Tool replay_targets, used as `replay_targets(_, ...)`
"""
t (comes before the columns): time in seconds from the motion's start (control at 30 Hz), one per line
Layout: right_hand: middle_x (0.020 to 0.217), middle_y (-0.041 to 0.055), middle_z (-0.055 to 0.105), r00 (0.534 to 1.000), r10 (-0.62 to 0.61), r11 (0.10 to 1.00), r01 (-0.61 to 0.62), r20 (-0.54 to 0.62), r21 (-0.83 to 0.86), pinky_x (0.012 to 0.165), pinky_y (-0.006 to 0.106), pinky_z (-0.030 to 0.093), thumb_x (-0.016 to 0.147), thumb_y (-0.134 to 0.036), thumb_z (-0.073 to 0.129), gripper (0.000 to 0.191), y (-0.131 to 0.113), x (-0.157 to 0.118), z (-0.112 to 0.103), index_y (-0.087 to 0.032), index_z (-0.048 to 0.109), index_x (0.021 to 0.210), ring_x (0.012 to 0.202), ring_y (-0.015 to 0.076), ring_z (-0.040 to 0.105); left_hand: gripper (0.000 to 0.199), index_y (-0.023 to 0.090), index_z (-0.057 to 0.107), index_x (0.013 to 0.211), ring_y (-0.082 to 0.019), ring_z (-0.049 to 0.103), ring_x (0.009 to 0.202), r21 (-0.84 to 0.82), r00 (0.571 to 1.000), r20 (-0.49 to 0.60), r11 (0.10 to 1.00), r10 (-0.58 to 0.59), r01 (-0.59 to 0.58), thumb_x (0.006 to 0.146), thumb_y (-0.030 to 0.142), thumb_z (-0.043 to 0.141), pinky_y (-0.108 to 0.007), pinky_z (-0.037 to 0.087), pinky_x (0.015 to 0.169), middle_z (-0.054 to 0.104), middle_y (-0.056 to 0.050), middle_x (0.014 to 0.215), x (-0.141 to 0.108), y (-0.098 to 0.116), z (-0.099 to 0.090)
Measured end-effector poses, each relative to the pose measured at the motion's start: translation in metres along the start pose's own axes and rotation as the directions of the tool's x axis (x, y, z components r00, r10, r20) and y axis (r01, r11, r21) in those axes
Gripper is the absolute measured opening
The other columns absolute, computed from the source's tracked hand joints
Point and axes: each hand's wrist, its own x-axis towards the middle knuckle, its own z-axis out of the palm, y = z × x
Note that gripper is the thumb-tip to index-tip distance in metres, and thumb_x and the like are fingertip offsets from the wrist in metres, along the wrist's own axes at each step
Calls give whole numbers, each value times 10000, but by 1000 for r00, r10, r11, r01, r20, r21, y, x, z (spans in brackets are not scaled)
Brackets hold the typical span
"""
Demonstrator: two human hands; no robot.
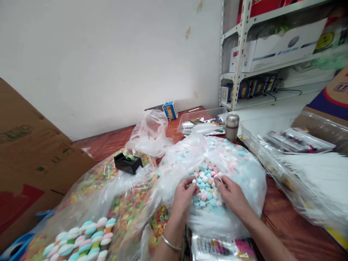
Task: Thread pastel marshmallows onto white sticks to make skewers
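Note:
A big clear plastic bag (174,159) full of small pink, blue and white marshmallows (203,181) lies with its mouth open in front of me. My left hand (185,192) is at the left side of the opening, fingers closed, with what looks like a white marshmallow at the fingertips. On the opposite side, my right hand (231,192) pinches the bag's edge; some of its fingertips are hidden by plastic. Twisted marshmallow sticks (84,239) rest at the lower left on a bag of colourful ring candies (127,206).
A black tape dispenser (128,163) sits on the ring-candy bag. A metal flask (232,127) and a clear tray (187,127) stand behind. At right is a large clear bin (272,163) with packets; a cardboard box (32,152) is at left. Shelving (239,54) rises behind.

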Motion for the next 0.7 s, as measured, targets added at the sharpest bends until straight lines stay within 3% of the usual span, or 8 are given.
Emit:
replay_targets(0.1, 654, -15, 590, 1000, -12, 1000, 12, 24, -15, 555, 243, 375, 931, -444, 386, 344, 4, 0, -1, -213, 546, 732, 626, 165, 542, 285, 150, 726, 933, -160, 612, 600, 121, 999, 1, 992, 39, -39, 655, 210, 741, -268, 481, 625, 653, -2, 619, 8, -1, 0)
replay_targets(0.2, 686, -8, 612, 996, -49, 998, 53, 76, -46, 586, 246, 384, 937, -389, 380, 318, 4, 0, 0, -209, 578, 766, 650, 168, 558, 260, 173, 719, 877, -164, 605, 627, 209, 996, -4, 975, 84, -81, 618, 163, 738, -266, 468, 638, 662, 1, 662, 7, -1, -1)
replay_targets(0.33, 738, -1, 628, 982, -100, 985, 121, 160, -126, 650, 251, 379, 878, -256, 467, 190, -2, -5, 11, -219, 589, 737, 721, 176, 580, 175, 180, 690, 833, -172, 602, 665, 288, 992, -14, 950, 127, -118, 660, 196, 708, -269, 461, 652, 674, -19, 739, -7, 0, -5)
replay_targets(0.43, 839, 37, 638, 983, -86, 973, 118, 161, -201, 658, 261, 356, 831, -201, 531, 130, -10, -12, 27, -213, 598, 721, 755, 186, 592, 148, 181, 667, 849, -160, 589, 653, 340, 982, -37, 927, 184, -160, 712, 237, 681, -268, 459, 647, 672, -24, 785, -20, 1, -11)
replay_targets(0.53, 989, 78, 623, 987, -71, 970, 102, 144, -222, 673, 275, 351, 822, -150, 536, 124, -14, -17, 38, -202, 597, 727, 765, 184, 603, 215, 174, 645, 899, -159, 608, 670, 223, 983, -61, 962, 174, -156, 724, 288, 697, -272, 486, 644, 667, -29, 817, -30, 0, -17)
replay_targets(0.63, 1039, 86, 612, 984, -83, 982, 108, 160, -153, 717, 296, 375, 845, -163, 526, 128, -16, -18, 34, -204, 604, 753, 834, 207, 606, 364, 160, 636, 928, -175, 652, 700, -61, 999, -37, 998, -3, 1, 655, 351, 782, -293, 527, 667, 676, -34, 808, -35, -1, -22)
replay_targets(0.7, 959, 55, 629, 975, -104, 992, 117, 196, -53, 740, 296, 402, 872, -226, 531, 121, -19, -17, 25, -212, 615, 786, 853, 207, 600, 421, 146, 648, 935, -168, 665, 699, -195, 995, -2, 976, -101, 99, 616, 356, 825, -291, 537, 687, 690, -40, 802, -38, -2, -23)
